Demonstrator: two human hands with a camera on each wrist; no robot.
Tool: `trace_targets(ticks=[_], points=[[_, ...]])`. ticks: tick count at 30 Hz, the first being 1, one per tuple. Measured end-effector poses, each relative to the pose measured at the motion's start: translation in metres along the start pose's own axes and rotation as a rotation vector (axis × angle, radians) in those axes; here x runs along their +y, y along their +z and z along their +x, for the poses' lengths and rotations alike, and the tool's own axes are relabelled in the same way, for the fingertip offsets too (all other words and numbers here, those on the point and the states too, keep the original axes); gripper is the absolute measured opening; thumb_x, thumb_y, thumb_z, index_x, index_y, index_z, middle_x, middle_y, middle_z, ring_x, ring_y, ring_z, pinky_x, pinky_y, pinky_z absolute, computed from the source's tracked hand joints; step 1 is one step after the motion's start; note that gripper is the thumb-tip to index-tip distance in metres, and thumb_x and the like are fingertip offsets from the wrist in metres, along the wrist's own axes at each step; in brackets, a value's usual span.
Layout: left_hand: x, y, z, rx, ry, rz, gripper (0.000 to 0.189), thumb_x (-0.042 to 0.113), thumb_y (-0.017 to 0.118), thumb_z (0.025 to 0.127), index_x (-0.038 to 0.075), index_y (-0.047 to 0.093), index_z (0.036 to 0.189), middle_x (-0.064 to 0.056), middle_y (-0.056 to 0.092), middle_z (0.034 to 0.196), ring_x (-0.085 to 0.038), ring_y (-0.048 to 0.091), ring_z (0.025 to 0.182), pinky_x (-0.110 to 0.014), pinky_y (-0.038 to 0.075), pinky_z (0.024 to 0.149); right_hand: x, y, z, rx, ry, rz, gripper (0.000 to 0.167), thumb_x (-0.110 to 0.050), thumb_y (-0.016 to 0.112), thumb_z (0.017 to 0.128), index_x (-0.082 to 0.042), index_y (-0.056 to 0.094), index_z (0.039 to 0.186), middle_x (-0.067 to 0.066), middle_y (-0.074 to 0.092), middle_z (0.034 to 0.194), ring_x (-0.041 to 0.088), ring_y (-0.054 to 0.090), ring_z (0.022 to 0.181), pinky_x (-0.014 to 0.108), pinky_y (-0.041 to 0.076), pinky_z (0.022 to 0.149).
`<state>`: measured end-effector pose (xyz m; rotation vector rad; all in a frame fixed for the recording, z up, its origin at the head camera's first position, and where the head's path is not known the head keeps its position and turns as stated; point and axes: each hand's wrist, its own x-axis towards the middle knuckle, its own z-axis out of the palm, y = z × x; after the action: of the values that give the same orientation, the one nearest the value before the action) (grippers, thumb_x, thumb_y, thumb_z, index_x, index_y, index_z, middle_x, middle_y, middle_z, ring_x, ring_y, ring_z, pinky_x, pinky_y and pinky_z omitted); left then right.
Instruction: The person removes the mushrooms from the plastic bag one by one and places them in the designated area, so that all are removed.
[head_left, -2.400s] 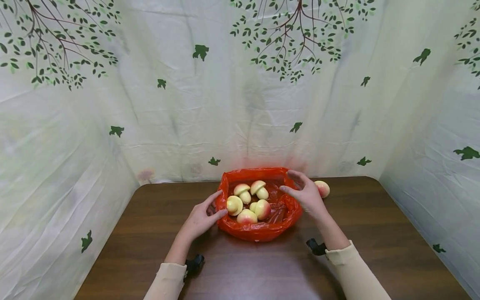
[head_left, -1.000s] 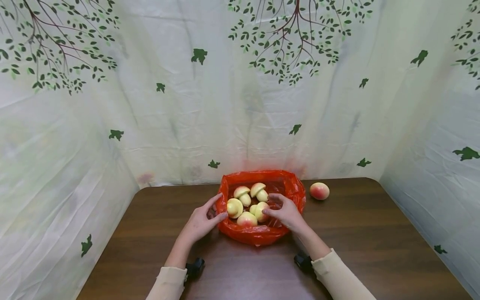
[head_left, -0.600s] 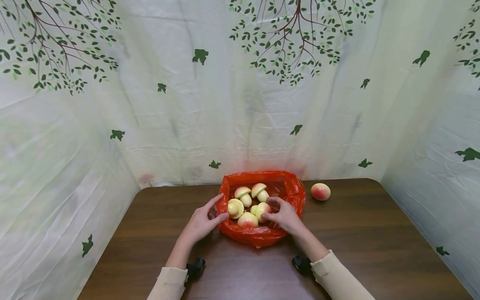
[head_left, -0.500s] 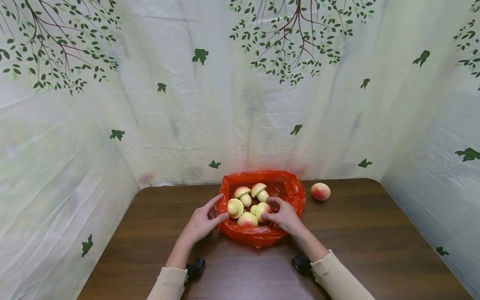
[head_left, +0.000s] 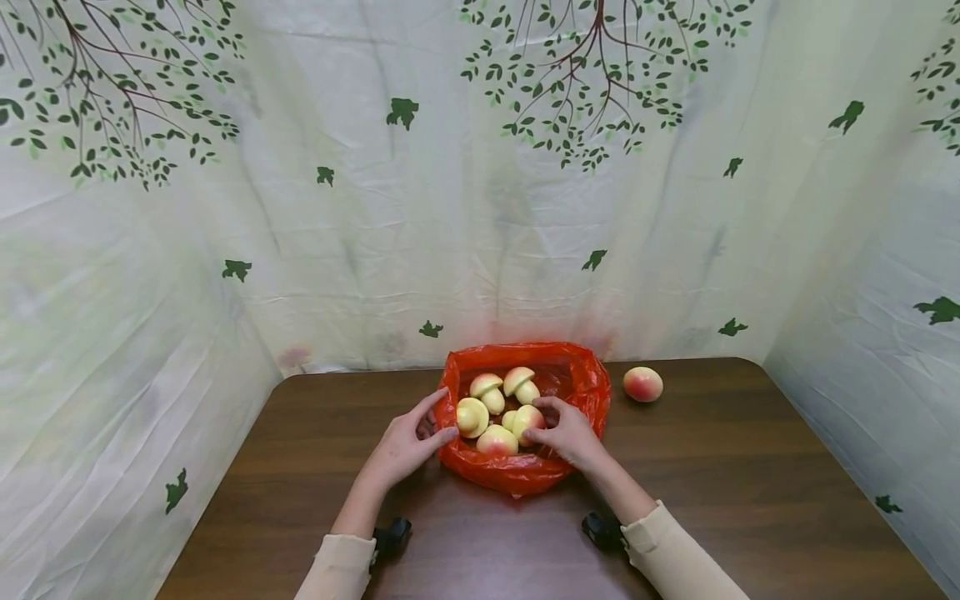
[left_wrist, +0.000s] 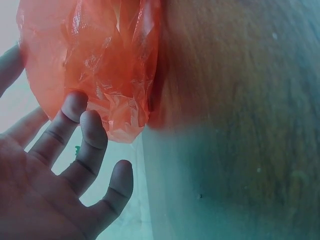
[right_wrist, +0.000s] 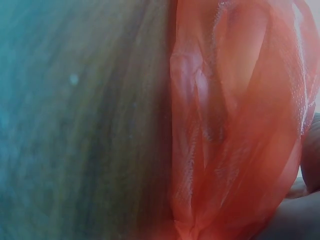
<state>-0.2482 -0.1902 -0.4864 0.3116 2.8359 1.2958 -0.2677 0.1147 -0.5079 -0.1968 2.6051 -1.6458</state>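
An opened red plastic bag (head_left: 517, 479) stands on the brown table, its rim spread wide. Inside lie several toy mushrooms with pale yellow stems and pink-tinged caps. My right hand (head_left: 570, 433) reaches over the bag's near right side, thumb and fingertips around the cap of the rightmost toy mushroom (head_left: 529, 423). At the left rim, my left hand (head_left: 401, 442) touches the bag with thumb and fingers spread; the left wrist view shows its loosely bent fingers (left_wrist: 94, 132) against the red plastic (left_wrist: 92, 55). In the right wrist view, the bag (right_wrist: 240, 120) hides most of the right hand.
Another pink and yellow toy mushroom (head_left: 642, 384) rests on the table (head_left: 712, 500) right of the bag, cap towards me. Behind the table's back edge hangs a white curtain (head_left: 480, 208) printed with leaves, continuing along both sides.
My right hand has come from the bag's right rim inward and down to the rightmost mushroom inside, then stayed there. The left hand has kept its place at the left rim.
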Motion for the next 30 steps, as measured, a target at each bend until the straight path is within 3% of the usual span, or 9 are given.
trace_targets(ticks=[8,16,23,30], points=[[-0.001,0.001,0.001,-0.003,0.004,0.003,0.07,0.042,0.079,0.096,0.027,0.051,0.158,-0.003,0.062,0.096,-0.016,0.057,0.082,-0.028,0.049,0.067,-0.002,-0.001,-0.001,0.019,0.021,0.069,0.054,-0.013,0.088,0.086,-0.003,0.067,0.135,0.019,0.069,0.133,0.033,0.071,0.118,0.046,0.061,0.098],[-0.002,0.0,0.0,0.003,0.011,0.001,0.071,0.044,0.078,0.096,0.026,0.051,0.159,-0.002,0.062,0.097,-0.015,0.058,0.082,-0.027,0.049,0.069,-0.011,-0.006,-0.002,0.049,-0.024,0.048,0.054,-0.013,0.087,0.088,-0.003,0.066,0.136,0.018,0.07,0.133,0.034,0.069,0.121,0.048,0.058,0.104],[-0.002,0.0,0.001,-0.009,0.01,-0.004,0.07,0.039,0.079,0.096,0.026,0.05,0.159,-0.003,0.062,0.097,-0.015,0.057,0.082,-0.027,0.048,0.069,-0.022,-0.025,-0.005,0.053,-0.02,0.108,0.057,-0.014,0.083,0.093,-0.002,0.06,0.143,0.022,0.064,0.143,0.041,0.063,0.135,0.049,0.055,0.107],[-0.002,0.001,0.001,-0.007,0.006,-0.005,0.07,0.04,0.079,0.096,0.027,0.051,0.158,-0.003,0.062,0.098,-0.016,0.057,0.083,-0.028,0.048,0.07,-0.029,-0.046,-0.005,0.077,-0.017,0.103,0.058,-0.018,0.081,0.095,-0.004,0.058,0.147,0.021,0.061,0.147,0.039,0.06,0.139,0.049,0.054,0.109]])
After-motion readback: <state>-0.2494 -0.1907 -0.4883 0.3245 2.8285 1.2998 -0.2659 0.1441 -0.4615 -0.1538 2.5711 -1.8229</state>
